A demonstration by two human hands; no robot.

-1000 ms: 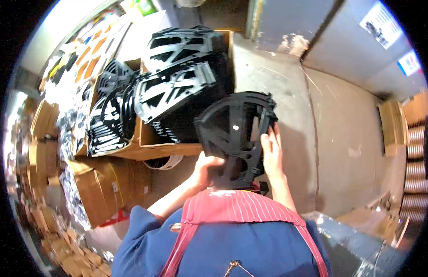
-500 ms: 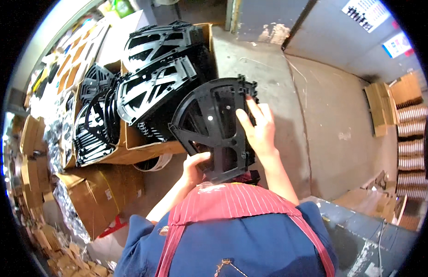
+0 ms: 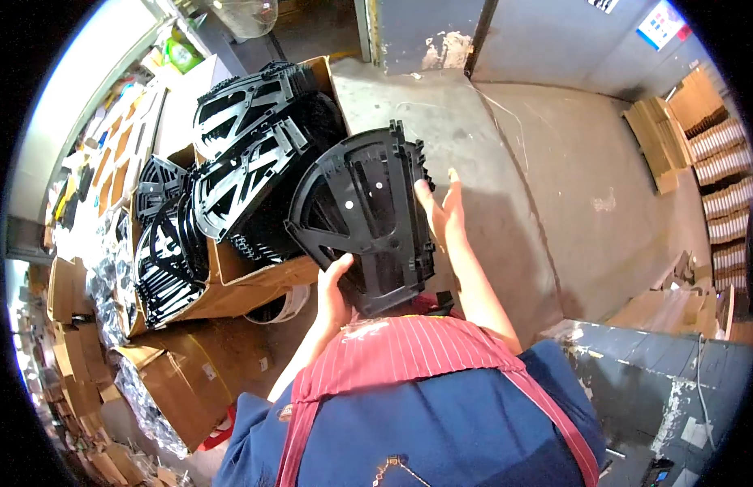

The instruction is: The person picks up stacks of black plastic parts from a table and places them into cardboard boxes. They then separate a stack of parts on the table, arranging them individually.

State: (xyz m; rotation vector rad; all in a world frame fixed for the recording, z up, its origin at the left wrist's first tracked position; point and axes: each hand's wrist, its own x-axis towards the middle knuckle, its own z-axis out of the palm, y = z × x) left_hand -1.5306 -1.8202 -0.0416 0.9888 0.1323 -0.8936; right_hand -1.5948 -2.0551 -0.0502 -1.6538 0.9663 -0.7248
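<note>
In front of my body is a stack of black plastic quarter-round frames (image 3: 384, 242), with a curved edge on the left and cut-out windows. My left hand (image 3: 334, 294) grips its lower left edge, the thumb lying over the top face and the other fingers hidden beneath. Against the toothed right edge rests my right hand (image 3: 446, 214), thumb close to the frames and fingers stretched out and apart. More frames of the same shape (image 3: 250, 174) lie piled in an open cardboard box (image 3: 267, 274) to the left, close beside the held stack.
Below the box is a white bucket (image 3: 293, 304), near another brown carton (image 3: 177, 377). Flattened cardboard (image 3: 656, 144) and stacked corrugated pieces (image 3: 727, 191) stand at the far right. A worn grey metal surface (image 3: 628, 365) is at the lower right. Grey concrete floor (image 3: 587, 187) stretches ahead.
The held stack has tilted and turned slightly to the left. My right hand has shifted from the top face to the stack's right edge, fingers spreading. The whole view has turned a little.
</note>
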